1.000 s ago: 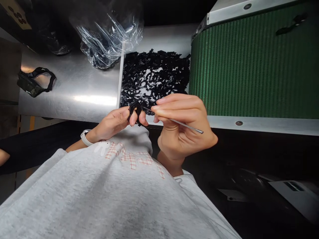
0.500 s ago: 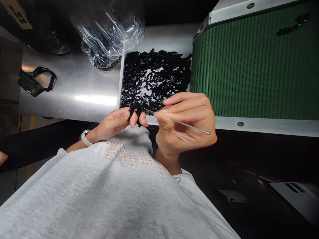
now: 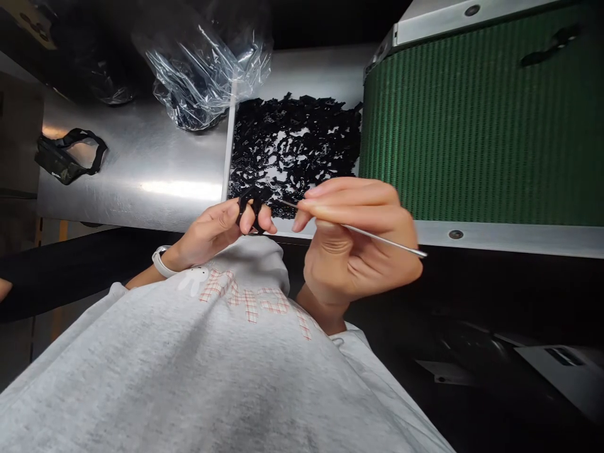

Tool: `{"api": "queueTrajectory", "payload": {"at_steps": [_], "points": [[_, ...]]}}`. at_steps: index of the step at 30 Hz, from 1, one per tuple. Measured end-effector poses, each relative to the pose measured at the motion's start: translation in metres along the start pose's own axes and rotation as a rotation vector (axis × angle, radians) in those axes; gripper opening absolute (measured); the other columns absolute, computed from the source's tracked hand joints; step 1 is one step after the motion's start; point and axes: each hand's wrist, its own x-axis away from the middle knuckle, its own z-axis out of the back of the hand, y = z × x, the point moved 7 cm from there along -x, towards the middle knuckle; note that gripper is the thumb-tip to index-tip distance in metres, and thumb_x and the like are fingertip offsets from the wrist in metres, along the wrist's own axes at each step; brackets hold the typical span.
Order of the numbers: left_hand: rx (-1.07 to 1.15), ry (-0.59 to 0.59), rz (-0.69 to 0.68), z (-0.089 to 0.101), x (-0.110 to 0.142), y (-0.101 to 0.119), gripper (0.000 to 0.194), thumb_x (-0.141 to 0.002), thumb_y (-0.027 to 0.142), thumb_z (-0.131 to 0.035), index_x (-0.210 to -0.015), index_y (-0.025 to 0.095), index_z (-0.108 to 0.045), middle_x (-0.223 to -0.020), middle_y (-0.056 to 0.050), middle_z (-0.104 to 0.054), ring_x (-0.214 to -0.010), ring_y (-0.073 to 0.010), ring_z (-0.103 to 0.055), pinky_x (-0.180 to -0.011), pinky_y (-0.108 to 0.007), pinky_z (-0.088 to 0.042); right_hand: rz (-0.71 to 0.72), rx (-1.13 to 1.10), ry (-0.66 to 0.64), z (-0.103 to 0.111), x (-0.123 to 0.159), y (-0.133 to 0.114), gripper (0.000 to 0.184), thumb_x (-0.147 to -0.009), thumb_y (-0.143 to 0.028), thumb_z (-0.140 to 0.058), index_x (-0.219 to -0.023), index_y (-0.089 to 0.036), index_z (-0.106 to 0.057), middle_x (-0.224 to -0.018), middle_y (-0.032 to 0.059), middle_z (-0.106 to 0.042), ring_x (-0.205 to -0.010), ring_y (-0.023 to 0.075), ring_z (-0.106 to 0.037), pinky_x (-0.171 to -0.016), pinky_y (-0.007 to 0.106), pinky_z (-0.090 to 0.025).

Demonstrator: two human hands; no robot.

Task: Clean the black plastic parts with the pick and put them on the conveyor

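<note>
My left hand (image 3: 214, 228), with a white band on its wrist, grips a small black part (image 3: 253, 204) between thumb and fingers. The part's exact kind cannot be made out. My right hand (image 3: 363, 239) pinches a thin metal rod (image 3: 384, 239). One end of the rod sticks out past the palm on the right; its thin tip points left at the black part, with a small gap between them. Just beyond both hands lies a heap of small black pieces (image 3: 302, 138) on a pale surface.
A ridged green conveyor belt (image 3: 472, 126) with a metal frame runs along the right. On the steel table (image 3: 160, 157) at left are a clear plastic bag (image 3: 202, 82) and a dark strapped pouch (image 3: 68, 157). A dark sleeve (image 3: 70, 264) of another person shows at far left.
My right hand has moved right and drawn the rod's tip back from the black part. My left hand has shifted slightly left and up, still gripping the part.
</note>
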Motion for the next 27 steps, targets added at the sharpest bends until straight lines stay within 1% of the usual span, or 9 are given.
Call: {"api": "queueTrajectory", "payload": {"at_steps": [3,5,7,11,13,16,19,22,27], "points": [[0.081,0.011,0.014,0.000,0.001,0.002,0.047,-0.085,0.056,-0.071,-0.065,0.020,-0.049,-0.090,-0.003,-0.063,-0.094,-0.0211,-0.067,-0.102,-0.044,-0.051,0.068,-0.083,0.162,0.007,-0.003,-0.004,0.010,-0.098,-0.032,-0.063,-0.093,-0.028,-0.071,-0.067,-0.0026,-0.056,-0.069,0.0172,-0.061,-0.060,0.035,-0.054],[0.150,-0.021,0.032,-0.002,0.002,0.002,0.045,-0.086,0.050,-0.072,-0.065,0.020,-0.047,-0.090,-0.002,-0.062,-0.092,-0.0199,-0.067,-0.101,-0.044,-0.052,0.049,-0.103,0.187,0.008,-0.003,-0.001,0.012,-0.101,-0.036,-0.057,-0.096,-0.030,-0.066,-0.064,-0.0036,-0.044,-0.061,0.0152,-0.053,-0.057,0.032,-0.049],[0.188,-0.054,0.072,-0.004,0.002,0.001,0.045,-0.085,0.047,-0.073,-0.065,0.019,-0.045,-0.088,-0.001,-0.062,-0.090,-0.0202,-0.068,-0.100,-0.046,-0.053,-0.074,-0.059,0.128,0.006,-0.001,0.007,0.016,-0.104,-0.040,-0.050,-0.096,-0.030,-0.061,-0.066,-0.0035,-0.038,-0.057,0.0139,-0.047,-0.056,0.031,-0.046],[0.202,-0.106,0.144,-0.006,0.001,-0.004,0.047,-0.081,0.049,-0.076,-0.064,0.019,-0.045,-0.088,-0.001,-0.062,-0.087,-0.0215,-0.069,-0.098,-0.048,-0.054,-0.402,-0.020,-0.084,0.000,0.011,0.028,0.033,-0.103,-0.055,-0.046,-0.095,-0.027,-0.062,-0.073,-0.0020,-0.045,-0.061,0.0122,-0.048,-0.057,0.029,-0.046],[0.218,-0.148,0.164,-0.009,0.001,-0.006,0.046,-0.080,0.050,-0.077,-0.064,0.019,-0.046,-0.088,-0.002,-0.062,-0.085,-0.0205,-0.069,-0.095,-0.045,-0.055,-0.527,-0.088,-0.208,-0.007,0.016,0.034,0.037,-0.099,-0.060,-0.052,-0.091,-0.027,-0.065,-0.072,-0.0027,-0.048,-0.061,0.0111,-0.050,-0.055,0.027,-0.048],[0.260,-0.209,0.183,-0.014,0.001,-0.009,0.045,-0.081,0.049,-0.077,-0.063,0.019,-0.049,-0.087,-0.002,-0.063,-0.082,-0.0179,-0.069,-0.090,-0.038,-0.057,-0.662,-0.232,-0.338,-0.019,0.019,0.037,0.033,-0.092,-0.056,-0.067,-0.081,-0.026,-0.059,-0.067,-0.0053,-0.050,-0.050,0.0080,-0.051,-0.041,0.020,-0.045],[0.282,-0.240,0.199,-0.016,0.001,-0.012,0.044,-0.082,0.049,-0.076,-0.063,0.019,-0.050,-0.085,-0.002,-0.064,-0.080,-0.0165,-0.068,-0.088,-0.035,-0.057,-0.725,-0.414,-0.426,-0.027,0.017,0.036,0.032,-0.090,-0.047,-0.073,-0.078,-0.025,-0.053,-0.063,-0.0076,-0.051,-0.043,0.0072,-0.056,-0.033,0.017,-0.045],[0.281,-0.210,0.208,-0.012,0.002,-0.013,0.045,-0.080,0.049,-0.078,-0.063,0.019,-0.049,-0.084,-0.002,-0.063,-0.080,-0.0170,-0.068,-0.089,-0.037,-0.056,-0.742,-0.491,-0.495,-0.027,0.017,0.036,0.028,-0.089,-0.043,-0.076,-0.084,-0.024,-0.055,-0.063,-0.0086,-0.053,-0.047,0.0088,-0.063,-0.040,0.018,-0.054],[0.273,-0.202,0.204,-0.010,0.001,-0.013,0.042,-0.081,0.049,-0.077,-0.065,0.020,-0.051,-0.087,-0.002,-0.064,-0.083,-0.0178,-0.069,-0.093,-0.038,-0.055,-0.776,-0.526,-0.494,-0.026,0.020,0.038,0.032,-0.088,-0.050,-0.075,-0.092,-0.024,-0.057,-0.062,-0.0089,-0.055,-0.050,0.0096,-0.066,-0.041,0.018,-0.054]]}}
